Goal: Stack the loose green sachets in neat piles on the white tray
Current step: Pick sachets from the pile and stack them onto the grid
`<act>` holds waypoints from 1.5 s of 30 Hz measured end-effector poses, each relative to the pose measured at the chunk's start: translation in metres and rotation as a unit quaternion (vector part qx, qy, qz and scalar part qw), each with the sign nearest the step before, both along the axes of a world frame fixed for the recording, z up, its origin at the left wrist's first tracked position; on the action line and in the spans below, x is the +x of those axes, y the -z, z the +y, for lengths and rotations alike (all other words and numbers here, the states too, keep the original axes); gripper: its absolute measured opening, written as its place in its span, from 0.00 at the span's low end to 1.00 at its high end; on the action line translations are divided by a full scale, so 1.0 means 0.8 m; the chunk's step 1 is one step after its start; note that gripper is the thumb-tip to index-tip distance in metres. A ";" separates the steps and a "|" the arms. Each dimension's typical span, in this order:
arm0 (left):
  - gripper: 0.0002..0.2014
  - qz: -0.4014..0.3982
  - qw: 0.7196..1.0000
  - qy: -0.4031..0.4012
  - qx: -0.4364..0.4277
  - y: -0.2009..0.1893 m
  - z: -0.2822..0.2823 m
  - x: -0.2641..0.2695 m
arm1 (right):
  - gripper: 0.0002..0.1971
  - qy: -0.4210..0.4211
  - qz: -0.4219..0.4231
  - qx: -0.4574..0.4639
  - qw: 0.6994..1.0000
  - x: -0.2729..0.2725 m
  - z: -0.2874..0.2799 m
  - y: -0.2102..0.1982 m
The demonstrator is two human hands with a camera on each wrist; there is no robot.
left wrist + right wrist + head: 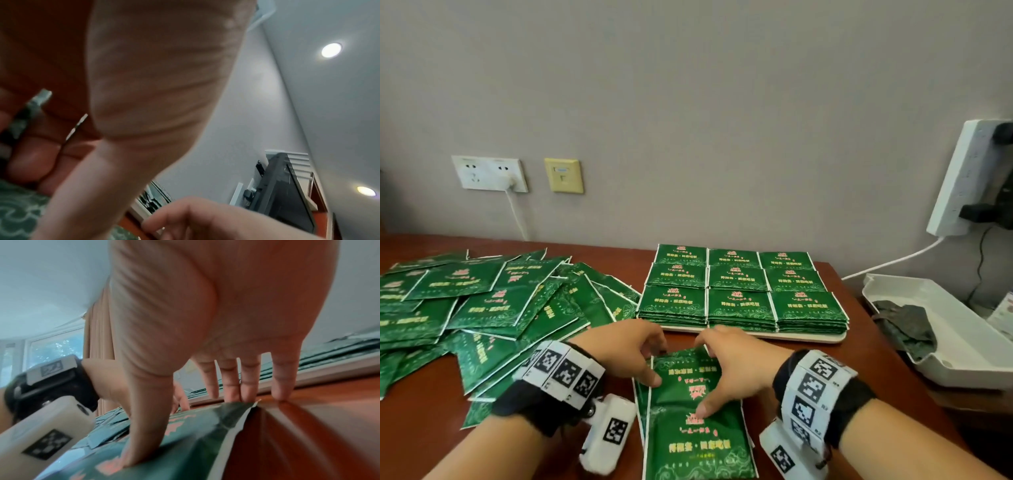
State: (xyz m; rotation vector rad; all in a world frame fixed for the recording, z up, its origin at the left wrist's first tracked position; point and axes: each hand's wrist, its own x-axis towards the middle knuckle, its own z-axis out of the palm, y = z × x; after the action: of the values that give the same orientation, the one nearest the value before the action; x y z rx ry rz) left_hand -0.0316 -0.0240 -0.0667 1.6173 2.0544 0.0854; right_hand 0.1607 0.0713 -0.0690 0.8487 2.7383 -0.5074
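A small sachet stack at the tabletop's near edge is held on both sides by the left hand and right hand, with the tray of piles behind and loose sachets spread at the left edge.
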 end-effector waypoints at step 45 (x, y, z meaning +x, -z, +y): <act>0.08 -0.135 0.977 -0.019 0.162 0.029 -0.012 -0.006 | 0.19 0.206 0.243 -0.181 0.930 0.098 0.015 0.029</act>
State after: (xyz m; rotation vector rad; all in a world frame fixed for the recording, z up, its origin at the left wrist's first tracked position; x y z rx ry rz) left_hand -0.0368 -0.0337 -0.0901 1.6447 1.9300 0.6471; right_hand 0.2395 0.0835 -0.0925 1.3442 2.7135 -1.4287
